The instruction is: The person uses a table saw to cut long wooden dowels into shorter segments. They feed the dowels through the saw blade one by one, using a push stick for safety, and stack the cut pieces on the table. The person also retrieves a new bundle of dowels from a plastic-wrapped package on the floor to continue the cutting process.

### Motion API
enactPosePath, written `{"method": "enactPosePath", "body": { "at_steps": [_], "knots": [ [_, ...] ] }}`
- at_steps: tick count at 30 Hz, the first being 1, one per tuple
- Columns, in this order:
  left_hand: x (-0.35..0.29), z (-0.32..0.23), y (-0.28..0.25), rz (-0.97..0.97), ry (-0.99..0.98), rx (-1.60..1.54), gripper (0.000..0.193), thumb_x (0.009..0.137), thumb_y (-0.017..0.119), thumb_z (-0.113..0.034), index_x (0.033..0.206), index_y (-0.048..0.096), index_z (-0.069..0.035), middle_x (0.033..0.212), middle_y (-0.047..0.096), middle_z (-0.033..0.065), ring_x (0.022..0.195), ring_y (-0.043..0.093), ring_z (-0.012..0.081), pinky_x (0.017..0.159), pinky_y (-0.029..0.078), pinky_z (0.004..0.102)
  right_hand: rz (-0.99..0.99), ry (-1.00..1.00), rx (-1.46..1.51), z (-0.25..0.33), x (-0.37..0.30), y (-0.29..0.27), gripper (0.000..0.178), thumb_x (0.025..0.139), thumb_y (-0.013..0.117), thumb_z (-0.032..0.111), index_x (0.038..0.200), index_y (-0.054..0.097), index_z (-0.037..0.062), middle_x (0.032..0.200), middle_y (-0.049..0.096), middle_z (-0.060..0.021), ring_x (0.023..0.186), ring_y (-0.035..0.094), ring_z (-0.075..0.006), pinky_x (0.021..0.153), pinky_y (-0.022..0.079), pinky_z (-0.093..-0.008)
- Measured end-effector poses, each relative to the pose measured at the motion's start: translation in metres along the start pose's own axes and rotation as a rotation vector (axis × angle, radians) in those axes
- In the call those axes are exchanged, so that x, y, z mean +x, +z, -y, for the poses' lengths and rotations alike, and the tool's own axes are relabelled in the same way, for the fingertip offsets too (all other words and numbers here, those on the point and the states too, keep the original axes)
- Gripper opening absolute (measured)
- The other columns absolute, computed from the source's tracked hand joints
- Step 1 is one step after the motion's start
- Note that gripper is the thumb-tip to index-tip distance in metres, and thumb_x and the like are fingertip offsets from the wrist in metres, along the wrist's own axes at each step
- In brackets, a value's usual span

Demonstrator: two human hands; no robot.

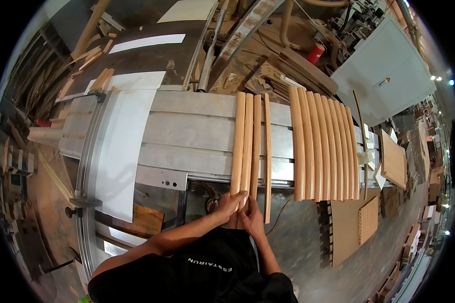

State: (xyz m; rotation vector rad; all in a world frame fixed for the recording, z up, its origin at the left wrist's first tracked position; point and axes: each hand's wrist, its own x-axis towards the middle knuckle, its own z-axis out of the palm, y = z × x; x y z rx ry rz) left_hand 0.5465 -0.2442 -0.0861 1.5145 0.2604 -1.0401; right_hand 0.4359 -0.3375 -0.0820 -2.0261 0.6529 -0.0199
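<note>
My left hand (229,206) is closed on the near end of a light-brown wooden strip (239,141), the leftmost of three long rounded strips lying side by side. Close beside it, the fingers of my right hand (252,218) pinch the near end of the middle strip (246,151); the fingertips are partly hidden. A third strip (256,146) lies against these, just right of my hands. Slightly apart, a thinner strip (267,161) juts over the near edge of the grey metal machine table (192,134). Farther right, several matching strips (326,146) lie in a tight row.
A white board (124,134) lies at the left beside a metal rail (88,166). Behind stand a dark table (151,58) with wood pieces and a rusty slanted beam (242,35). A grey cabinet (384,70) stands at the far right. Cardboard (346,227) is below the row.
</note>
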Motion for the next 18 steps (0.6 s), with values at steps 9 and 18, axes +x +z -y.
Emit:
{"method": "enactPosePath", "body": {
  "at_steps": [9, 18],
  "knots": [
    [0.033, 0.024, -0.012, 0.053, 0.043, -0.063, 0.047, 0.086, 0.078, -0.028, 0.120, 0.061, 0.001, 0.104, 0.069, 0.0097, 0.093, 0.065, 0.0170, 0.079, 0.053, 0.0333, 0.127, 0.026, -0.058, 0.005, 0.008, -0.010, 0.055, 0.086, 0.065, 0.018, 0.136, 0.054, -0.0013, 0.104, 0.064, -0.0230, 0.089, 0.065, -0.0372, 0.079, 0.052, -0.0448],
    [0.043, 0.034, 0.000, 0.164, 0.162, -0.144, 0.053, 0.085, 0.079, -0.039, 0.121, 0.063, -0.003, 0.112, 0.069, 0.0113, 0.105, 0.063, 0.0211, 0.095, 0.047, 0.0368, -0.396, 0.090, -0.155, -0.049, 0.026, -0.044, 0.075, 0.084, 0.077, 0.030, 0.147, 0.046, 0.0022, 0.137, 0.054, -0.0280, 0.122, 0.056, -0.0411, 0.100, 0.045, -0.0516]
  ]
}}
